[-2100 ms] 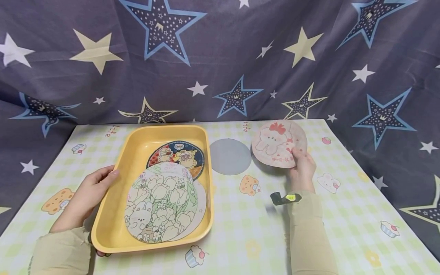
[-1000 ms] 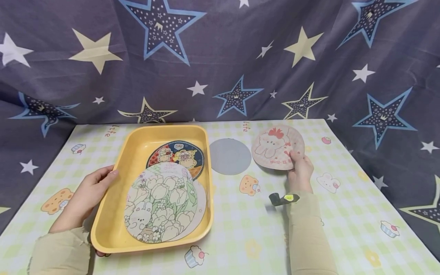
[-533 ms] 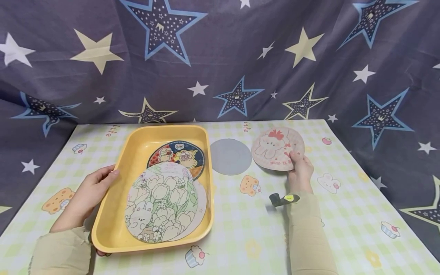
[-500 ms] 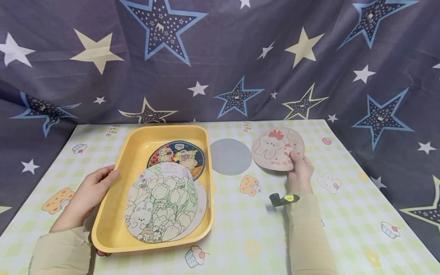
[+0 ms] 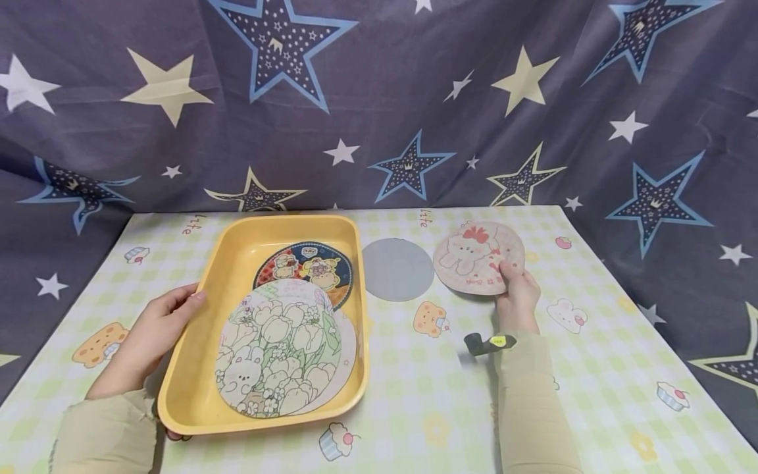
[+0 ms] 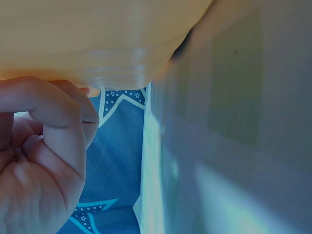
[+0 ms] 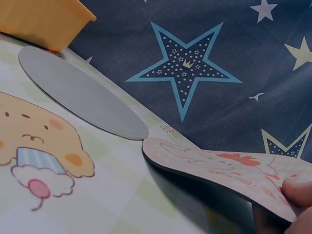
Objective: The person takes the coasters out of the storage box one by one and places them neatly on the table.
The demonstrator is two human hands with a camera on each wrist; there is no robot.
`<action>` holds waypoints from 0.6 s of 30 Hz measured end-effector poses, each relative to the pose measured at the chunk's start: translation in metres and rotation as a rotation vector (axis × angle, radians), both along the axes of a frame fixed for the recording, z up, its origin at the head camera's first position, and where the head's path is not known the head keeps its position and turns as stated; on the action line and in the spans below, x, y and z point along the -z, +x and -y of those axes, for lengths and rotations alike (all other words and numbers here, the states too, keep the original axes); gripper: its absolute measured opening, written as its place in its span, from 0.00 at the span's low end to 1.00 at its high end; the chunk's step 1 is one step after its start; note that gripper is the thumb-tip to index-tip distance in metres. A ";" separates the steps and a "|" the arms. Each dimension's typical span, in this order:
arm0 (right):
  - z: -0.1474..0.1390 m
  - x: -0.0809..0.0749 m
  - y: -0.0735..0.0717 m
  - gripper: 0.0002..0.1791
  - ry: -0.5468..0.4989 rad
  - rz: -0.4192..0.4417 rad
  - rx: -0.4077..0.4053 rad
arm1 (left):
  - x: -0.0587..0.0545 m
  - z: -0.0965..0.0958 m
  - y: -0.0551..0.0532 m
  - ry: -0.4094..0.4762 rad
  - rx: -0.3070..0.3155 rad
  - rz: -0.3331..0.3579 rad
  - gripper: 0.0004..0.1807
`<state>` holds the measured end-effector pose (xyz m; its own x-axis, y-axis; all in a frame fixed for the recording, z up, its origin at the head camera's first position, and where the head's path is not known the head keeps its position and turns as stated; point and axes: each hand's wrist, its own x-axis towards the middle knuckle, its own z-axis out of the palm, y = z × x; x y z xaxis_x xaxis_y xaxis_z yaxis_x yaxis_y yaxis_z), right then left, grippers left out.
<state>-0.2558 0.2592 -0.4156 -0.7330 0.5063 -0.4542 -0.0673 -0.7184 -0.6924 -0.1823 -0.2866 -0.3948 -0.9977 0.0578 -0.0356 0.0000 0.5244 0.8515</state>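
A round pink mat (image 5: 474,253) printed with a rabbit and red bow is pinched at its near right edge by my right hand (image 5: 521,286). In the right wrist view the held mat (image 7: 219,168) bends slightly and shows a dark underside; its raised side is by the thumb, and its far edge lies low by a plain grey disc (image 5: 398,270). My left hand (image 5: 156,326) grips the left side of a yellow tray (image 5: 204,395), thumb on the rim. Curled fingers (image 6: 58,122) show against the tray's outer wall in the left wrist view.
Inside the tray, a tulip-and-rabbit mat (image 5: 278,355) overlaps a pale mat (image 5: 349,352) and a dark blue, red and orange mat (image 5: 331,263). A checked cloth (image 5: 426,395) covers the table. Behind hangs a star-patterned curtain (image 5: 379,99).
My right hand has lowered the pink mat a little toward the table and drawn it slightly nearer, then stayed almost still. The tray and left hand have not moved.
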 end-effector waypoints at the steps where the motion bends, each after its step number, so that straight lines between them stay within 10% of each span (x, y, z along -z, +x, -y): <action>1: 0.000 0.000 0.000 0.13 0.000 0.001 0.000 | 0.000 0.000 0.000 0.000 0.000 0.000 0.35; 18: 0.002 0.003 0.000 0.13 0.068 0.024 -0.006 | 0.003 0.002 -0.001 -0.005 0.004 -0.004 0.35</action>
